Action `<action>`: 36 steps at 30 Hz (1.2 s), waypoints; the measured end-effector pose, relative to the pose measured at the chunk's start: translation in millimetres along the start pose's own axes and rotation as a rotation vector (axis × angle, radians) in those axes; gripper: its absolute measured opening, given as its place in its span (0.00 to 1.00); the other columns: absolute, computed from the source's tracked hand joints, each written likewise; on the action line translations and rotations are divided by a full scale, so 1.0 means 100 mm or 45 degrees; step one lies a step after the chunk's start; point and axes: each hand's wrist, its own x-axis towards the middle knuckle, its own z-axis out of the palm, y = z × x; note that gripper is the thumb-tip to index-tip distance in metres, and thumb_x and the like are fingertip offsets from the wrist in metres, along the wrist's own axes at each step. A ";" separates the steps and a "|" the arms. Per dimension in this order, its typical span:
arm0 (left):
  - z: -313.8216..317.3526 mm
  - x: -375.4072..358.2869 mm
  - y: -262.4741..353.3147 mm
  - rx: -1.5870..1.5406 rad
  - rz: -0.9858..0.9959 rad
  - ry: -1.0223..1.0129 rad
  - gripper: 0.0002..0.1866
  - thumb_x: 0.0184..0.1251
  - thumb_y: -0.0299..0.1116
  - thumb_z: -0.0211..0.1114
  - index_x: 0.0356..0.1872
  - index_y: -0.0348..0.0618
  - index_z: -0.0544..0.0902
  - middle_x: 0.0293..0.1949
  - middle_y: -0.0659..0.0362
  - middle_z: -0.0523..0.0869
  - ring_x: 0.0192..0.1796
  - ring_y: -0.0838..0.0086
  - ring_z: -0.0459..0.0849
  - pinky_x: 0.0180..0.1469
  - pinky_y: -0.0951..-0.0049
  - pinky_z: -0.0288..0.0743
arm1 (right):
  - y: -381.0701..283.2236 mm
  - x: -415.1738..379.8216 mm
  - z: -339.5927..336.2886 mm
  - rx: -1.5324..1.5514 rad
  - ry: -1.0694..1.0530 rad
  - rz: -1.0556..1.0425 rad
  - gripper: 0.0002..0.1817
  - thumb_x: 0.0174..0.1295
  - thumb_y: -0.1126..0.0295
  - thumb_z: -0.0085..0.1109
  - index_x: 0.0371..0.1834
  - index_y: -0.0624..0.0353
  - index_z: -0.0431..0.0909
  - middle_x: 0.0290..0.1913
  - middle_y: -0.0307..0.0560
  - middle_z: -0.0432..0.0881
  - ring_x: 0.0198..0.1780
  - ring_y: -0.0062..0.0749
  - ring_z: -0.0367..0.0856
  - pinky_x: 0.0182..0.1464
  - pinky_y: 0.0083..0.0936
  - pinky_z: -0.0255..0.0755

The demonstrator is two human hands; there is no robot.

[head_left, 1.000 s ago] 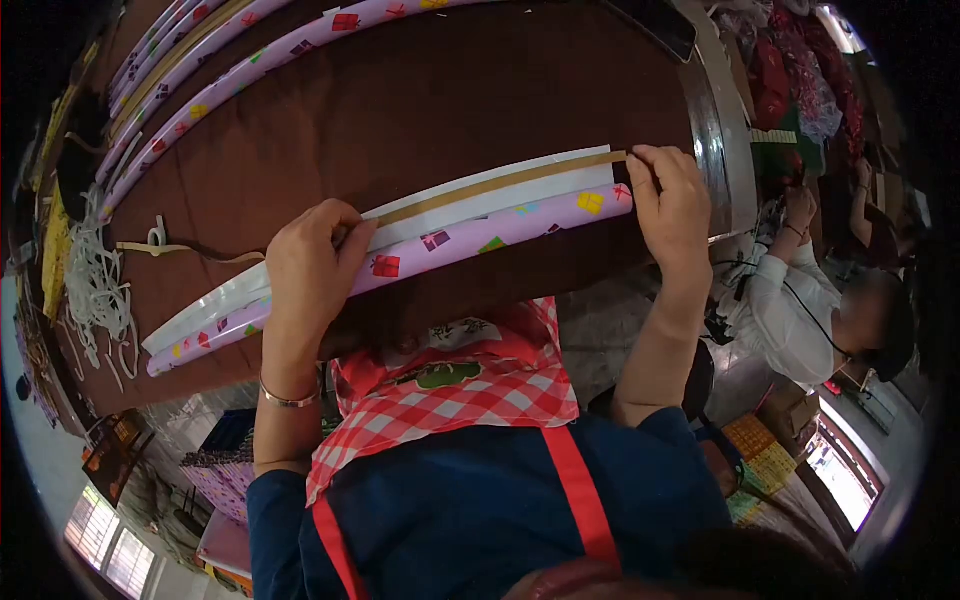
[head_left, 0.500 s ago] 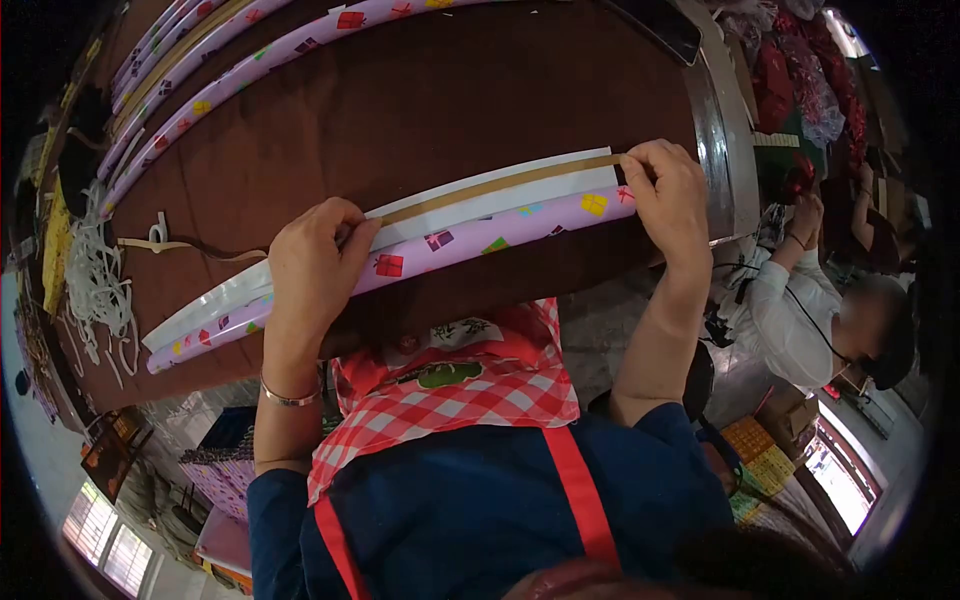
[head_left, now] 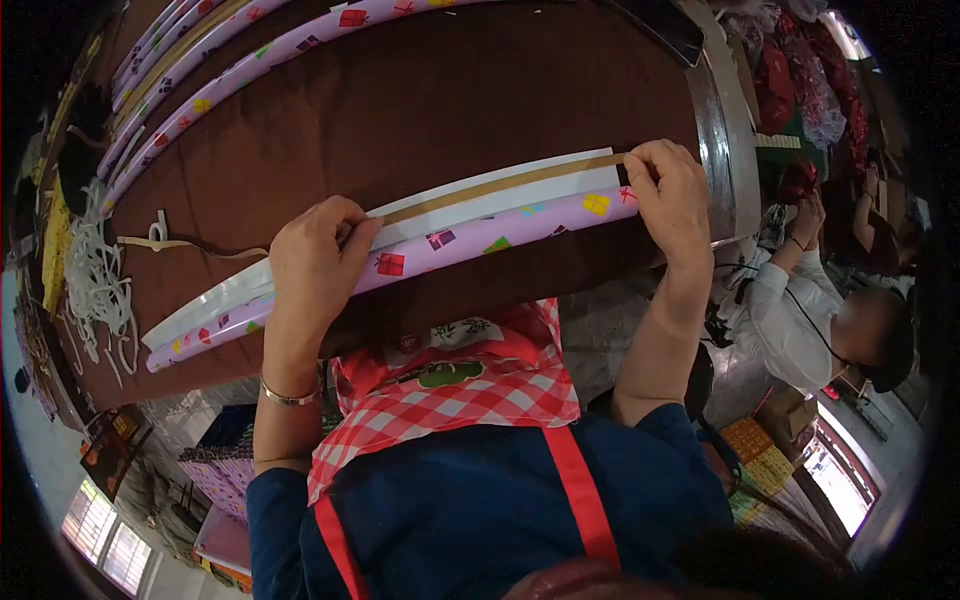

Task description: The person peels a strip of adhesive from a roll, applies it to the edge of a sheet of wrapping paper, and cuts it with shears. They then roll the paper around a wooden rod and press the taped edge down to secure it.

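A roll of purple gift-print paper lies across the brown table, its white edge facing up. Along that white edge runs a narrow brown tape strip. My right hand pinches the strip's right end between thumb and fingers, just past the paper's corner. My left hand is closed over the strip and the white edge, left of the middle, thumb and fingers pressed together. From beneath it the strip's loose length trails left over the table.
More printed rolls lie at the back left of the brown table. White strips are heaped at its left edge. A dark object sits at the back right. A person in white is at the right.
My right hand has shifted very slightly right with the strip's end. My left hand looks the same. At the right, the other person's hands have moved slightly.
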 end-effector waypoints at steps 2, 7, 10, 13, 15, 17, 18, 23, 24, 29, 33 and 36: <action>0.00 0.00 0.00 -0.002 -0.011 -0.005 0.08 0.59 0.32 0.71 0.30 0.38 0.82 0.24 0.53 0.83 0.27 0.62 0.83 0.31 0.64 0.75 | 0.00 0.00 0.00 0.010 -0.007 0.000 0.08 0.62 0.70 0.60 0.30 0.64 0.80 0.32 0.52 0.82 0.37 0.50 0.79 0.41 0.43 0.71; -0.01 0.00 0.02 -0.012 0.008 0.004 0.08 0.59 0.32 0.71 0.30 0.38 0.82 0.24 0.53 0.84 0.27 0.61 0.83 0.31 0.65 0.75 | 0.02 0.00 -0.01 0.026 -0.026 0.004 0.08 0.62 0.70 0.60 0.30 0.65 0.80 0.32 0.53 0.83 0.37 0.49 0.80 0.41 0.43 0.72; 0.00 0.00 0.01 -0.024 0.000 0.017 0.08 0.59 0.32 0.71 0.30 0.38 0.82 0.25 0.53 0.84 0.27 0.62 0.84 0.31 0.65 0.75 | 0.01 0.01 -0.01 0.044 -0.045 0.083 0.09 0.62 0.70 0.60 0.30 0.65 0.80 0.32 0.53 0.83 0.37 0.48 0.80 0.41 0.42 0.72; -0.01 0.00 0.03 0.008 -0.028 -0.006 0.08 0.59 0.32 0.71 0.30 0.39 0.82 0.25 0.53 0.84 0.27 0.61 0.84 0.31 0.65 0.75 | 0.04 0.01 0.00 0.054 -0.041 0.088 0.08 0.62 0.70 0.60 0.31 0.65 0.80 0.32 0.53 0.82 0.37 0.48 0.80 0.42 0.41 0.72; 0.01 0.00 0.01 -0.008 -0.019 0.006 0.08 0.58 0.32 0.71 0.30 0.39 0.82 0.25 0.52 0.84 0.28 0.61 0.84 0.31 0.65 0.75 | 0.02 0.01 -0.02 0.061 -0.064 0.101 0.08 0.62 0.69 0.61 0.33 0.64 0.81 0.33 0.51 0.82 0.38 0.46 0.80 0.42 0.41 0.72; 0.01 0.00 -0.01 -0.021 -0.016 0.024 0.09 0.58 0.33 0.72 0.30 0.39 0.82 0.25 0.52 0.84 0.28 0.61 0.84 0.31 0.64 0.75 | 0.01 -0.02 -0.02 -0.017 0.015 0.043 0.08 0.62 0.69 0.61 0.34 0.64 0.81 0.34 0.51 0.82 0.39 0.46 0.79 0.43 0.40 0.72; 0.01 0.00 -0.02 -0.019 -0.003 0.029 0.09 0.58 0.33 0.72 0.30 0.39 0.82 0.25 0.52 0.84 0.28 0.60 0.84 0.32 0.64 0.75 | 0.00 -0.03 -0.02 -0.097 0.099 -0.010 0.08 0.62 0.69 0.62 0.35 0.63 0.81 0.35 0.50 0.82 0.39 0.46 0.79 0.43 0.40 0.72; -0.01 0.00 0.01 0.009 -0.041 0.005 0.10 0.58 0.34 0.72 0.30 0.40 0.82 0.27 0.52 0.85 0.29 0.59 0.85 0.32 0.63 0.76 | -0.54 -0.19 0.07 0.123 0.092 -0.442 0.06 0.59 0.70 0.65 0.36 0.61 0.81 0.39 0.48 0.82 0.44 0.46 0.80 0.49 0.41 0.72; -0.01 0.00 0.00 0.026 -0.012 0.013 0.10 0.58 0.34 0.72 0.30 0.40 0.82 0.26 0.52 0.85 0.29 0.58 0.85 0.32 0.62 0.76 | -0.70 -0.25 0.13 0.124 0.033 -0.573 0.08 0.56 0.72 0.67 0.36 0.63 0.81 0.41 0.49 0.83 0.46 0.46 0.80 0.50 0.39 0.74; -0.02 0.01 0.03 0.030 -0.037 0.029 0.10 0.57 0.35 0.72 0.31 0.41 0.81 0.25 0.52 0.84 0.29 0.57 0.85 0.32 0.61 0.76 | -1.15 -0.35 0.49 0.267 -0.174 -0.816 0.17 0.51 0.70 0.71 0.43 0.66 0.82 0.51 0.52 0.82 0.55 0.45 0.79 0.58 0.39 0.74; 0.00 0.01 0.00 0.010 -0.012 0.053 0.11 0.57 0.35 0.73 0.31 0.41 0.80 0.24 0.51 0.83 0.28 0.56 0.84 0.31 0.61 0.75 | -1.22 -0.33 0.60 0.303 -0.200 -0.872 0.19 0.52 0.69 0.71 0.46 0.66 0.82 0.53 0.53 0.83 0.57 0.45 0.78 0.59 0.38 0.73; 0.01 0.01 0.00 0.007 -0.003 0.046 0.12 0.58 0.36 0.73 0.31 0.40 0.80 0.24 0.50 0.83 0.27 0.55 0.83 0.30 0.62 0.74 | -1.24 -0.34 0.62 0.250 -0.214 -0.879 0.19 0.54 0.67 0.70 0.47 0.66 0.81 0.54 0.53 0.83 0.58 0.45 0.78 0.59 0.39 0.73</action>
